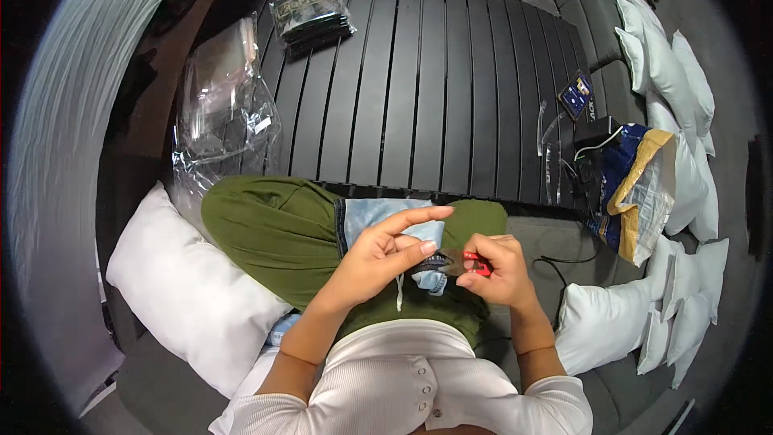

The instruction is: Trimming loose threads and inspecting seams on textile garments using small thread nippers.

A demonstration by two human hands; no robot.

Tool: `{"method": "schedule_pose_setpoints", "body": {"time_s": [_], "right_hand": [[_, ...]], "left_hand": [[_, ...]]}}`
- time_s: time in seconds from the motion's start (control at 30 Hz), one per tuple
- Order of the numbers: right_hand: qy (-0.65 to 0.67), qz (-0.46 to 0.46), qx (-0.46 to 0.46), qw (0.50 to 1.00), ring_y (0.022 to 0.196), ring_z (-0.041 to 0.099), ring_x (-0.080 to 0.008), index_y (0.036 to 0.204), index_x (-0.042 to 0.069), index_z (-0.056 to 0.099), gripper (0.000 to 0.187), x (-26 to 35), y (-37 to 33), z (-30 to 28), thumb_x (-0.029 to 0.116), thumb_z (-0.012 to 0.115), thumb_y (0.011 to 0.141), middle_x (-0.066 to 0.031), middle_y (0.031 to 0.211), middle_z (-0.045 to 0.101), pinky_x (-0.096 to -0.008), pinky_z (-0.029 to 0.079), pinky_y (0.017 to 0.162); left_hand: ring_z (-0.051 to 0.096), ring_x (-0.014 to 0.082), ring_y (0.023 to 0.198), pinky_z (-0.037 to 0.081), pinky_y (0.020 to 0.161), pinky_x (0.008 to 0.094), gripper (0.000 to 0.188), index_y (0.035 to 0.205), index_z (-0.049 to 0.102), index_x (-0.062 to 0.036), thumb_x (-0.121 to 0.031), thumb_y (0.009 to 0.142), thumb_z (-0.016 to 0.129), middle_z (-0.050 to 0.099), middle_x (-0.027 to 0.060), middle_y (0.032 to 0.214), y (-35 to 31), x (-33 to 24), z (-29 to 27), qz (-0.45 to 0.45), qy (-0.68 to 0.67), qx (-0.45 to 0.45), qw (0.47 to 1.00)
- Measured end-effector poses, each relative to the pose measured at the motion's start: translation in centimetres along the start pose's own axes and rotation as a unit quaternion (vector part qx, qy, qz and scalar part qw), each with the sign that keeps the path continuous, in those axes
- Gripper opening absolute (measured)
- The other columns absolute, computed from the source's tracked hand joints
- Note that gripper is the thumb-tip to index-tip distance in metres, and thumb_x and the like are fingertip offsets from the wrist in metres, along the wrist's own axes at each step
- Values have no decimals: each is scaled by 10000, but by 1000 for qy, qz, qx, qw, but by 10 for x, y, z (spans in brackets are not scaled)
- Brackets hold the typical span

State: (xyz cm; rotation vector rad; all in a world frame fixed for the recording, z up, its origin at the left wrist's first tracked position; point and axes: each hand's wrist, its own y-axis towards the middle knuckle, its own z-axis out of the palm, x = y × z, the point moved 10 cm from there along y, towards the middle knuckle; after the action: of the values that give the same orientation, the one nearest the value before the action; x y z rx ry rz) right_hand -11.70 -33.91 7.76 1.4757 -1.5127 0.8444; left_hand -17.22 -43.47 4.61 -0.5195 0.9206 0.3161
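A light blue mottled cloth (378, 213) with a dark edging lies across my lap, over green trousers. My left hand (378, 254) holds a folded part of it near the thumb tip, with the index finger stretched out above. A dark band with pale lettering shows on the cloth just below that thumb. Close by on the right, my right hand (501, 267) is closed around a small red object (477, 263), whose kind I cannot make out. Something thin and see-through seems to lie between the two hands. The fingers partly hide both held things.
Ahead stands a black slatted table (427, 72) with a stack of dark flat packets (312, 16), clear plastic bags (225, 105) and a phone (576, 95). A blue and tan bag (640, 193) sits right. White pillows (189, 298) flank me on the grey sofa.
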Motion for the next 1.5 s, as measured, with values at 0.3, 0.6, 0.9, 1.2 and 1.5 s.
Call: {"method": "schedule_pose_setpoints", "body": {"time_s": [0.3,0.6,0.9,1.2,1.5], "right_hand": [[-54,-30,45,997,403,408,-177,622,58,421,461,4,-3,8,457,642,688,-18,497,401,-270,307,406],[-79,-43,58,994,387,440,-230,590,73,421,424,15,1,11,388,699,648,-48,442,377,-314,315,392],[-122,-53,60,989,387,438,-235,583,77,421,420,20,3,10,394,684,666,-51,440,382,-316,318,392],[-145,-55,44,987,378,387,-219,546,68,390,472,20,1,8,439,654,669,-44,442,348,-304,278,396],[4,18,-107,994,396,326,-119,567,59,356,585,1,-8,-24,594,539,719,-5,478,312,-249,234,399]], "left_hand": [[268,-16,510,218,489,153,380,1219,436,-41,-97,851,511,370,-106,541,-1,2,3,-20,13,8,1000],[250,-5,503,204,476,170,334,1176,475,-43,-109,850,517,340,-111,528,-2,5,-1,-17,27,14,999],[233,-1,499,194,472,172,304,1151,501,-49,-118,855,513,322,-117,531,-1,7,-3,-15,48,7,999],[228,-3,496,184,461,176,299,1147,508,-58,-124,855,514,315,-117,535,-1,14,-4,-20,49,11,999],[224,-4,515,189,475,169,293,1147,506,-60,-112,859,509,285,-118,561,-2,7,-3,-21,49,1,999]]}}
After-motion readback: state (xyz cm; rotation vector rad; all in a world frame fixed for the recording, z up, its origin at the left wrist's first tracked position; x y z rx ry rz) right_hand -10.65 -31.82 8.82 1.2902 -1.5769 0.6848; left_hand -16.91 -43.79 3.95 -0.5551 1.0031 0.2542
